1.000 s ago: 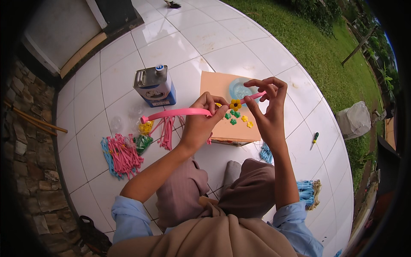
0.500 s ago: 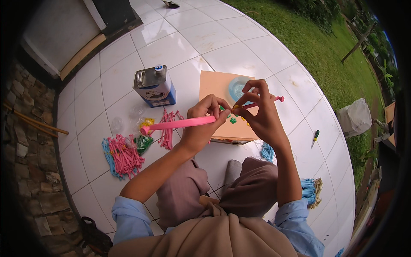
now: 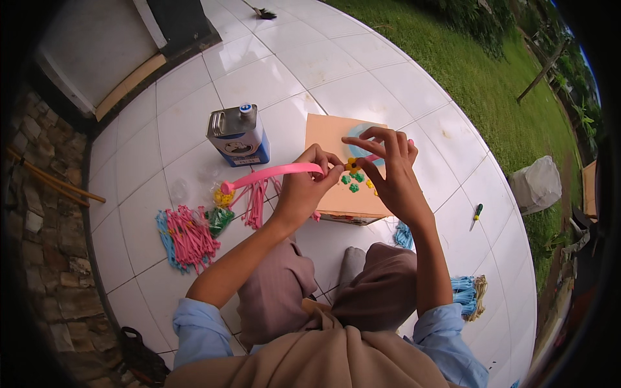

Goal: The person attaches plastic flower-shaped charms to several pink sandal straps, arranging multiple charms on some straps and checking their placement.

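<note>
pinching the pink strap (image 3: 278, 169), left grip (image 3: 305, 187) stays while right grip (image 3: 396, 180), hold unclear, now bares the yellow flower (image 3: 351, 164).

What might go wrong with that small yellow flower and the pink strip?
The yellow flower is small and close to the right hand's fingertips; it might slip. Loose green flowers on the cardboard could get brushed off. The pink strip curves out past the left hand, so its free end might catch on something.
</note>
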Demonstrator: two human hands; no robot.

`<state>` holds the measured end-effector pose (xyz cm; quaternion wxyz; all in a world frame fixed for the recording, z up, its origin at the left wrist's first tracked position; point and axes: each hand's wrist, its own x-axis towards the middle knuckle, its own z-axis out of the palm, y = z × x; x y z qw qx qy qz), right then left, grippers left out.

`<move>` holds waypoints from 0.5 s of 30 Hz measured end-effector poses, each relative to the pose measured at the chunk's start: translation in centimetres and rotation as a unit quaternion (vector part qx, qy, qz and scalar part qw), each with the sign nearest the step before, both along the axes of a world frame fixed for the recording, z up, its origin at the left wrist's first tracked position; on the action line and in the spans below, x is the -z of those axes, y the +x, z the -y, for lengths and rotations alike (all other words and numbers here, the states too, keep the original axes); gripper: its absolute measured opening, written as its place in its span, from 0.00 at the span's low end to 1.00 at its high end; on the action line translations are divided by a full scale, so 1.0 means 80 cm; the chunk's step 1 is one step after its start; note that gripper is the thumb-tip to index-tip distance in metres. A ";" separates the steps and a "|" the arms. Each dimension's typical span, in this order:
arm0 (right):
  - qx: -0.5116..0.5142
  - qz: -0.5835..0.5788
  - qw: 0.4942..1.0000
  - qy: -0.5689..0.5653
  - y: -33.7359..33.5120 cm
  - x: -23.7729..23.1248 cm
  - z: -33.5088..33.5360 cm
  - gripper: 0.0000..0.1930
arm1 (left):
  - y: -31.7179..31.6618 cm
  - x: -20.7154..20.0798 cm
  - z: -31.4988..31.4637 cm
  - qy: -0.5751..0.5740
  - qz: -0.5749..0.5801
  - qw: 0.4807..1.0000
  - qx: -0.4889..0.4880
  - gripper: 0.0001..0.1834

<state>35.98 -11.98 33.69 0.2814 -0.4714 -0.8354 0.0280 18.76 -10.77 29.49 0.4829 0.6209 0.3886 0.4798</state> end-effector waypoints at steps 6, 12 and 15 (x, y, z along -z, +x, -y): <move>0.015 -0.555 0.832 -0.026 0.004 0.022 -0.010 0.19 | -0.027 -0.019 -0.009 -0.142 0.224 0.961 -0.073 0.12; -0.197 -0.415 0.833 -0.308 -0.075 0.094 -0.021 0.34 | -0.063 -0.061 -0.042 -0.203 0.338 0.917 -0.056 0.11; -0.207 -0.459 0.791 -0.347 -0.102 0.072 -0.023 0.30 | -0.091 -0.073 -0.060 -0.197 0.374 0.906 -0.034 0.14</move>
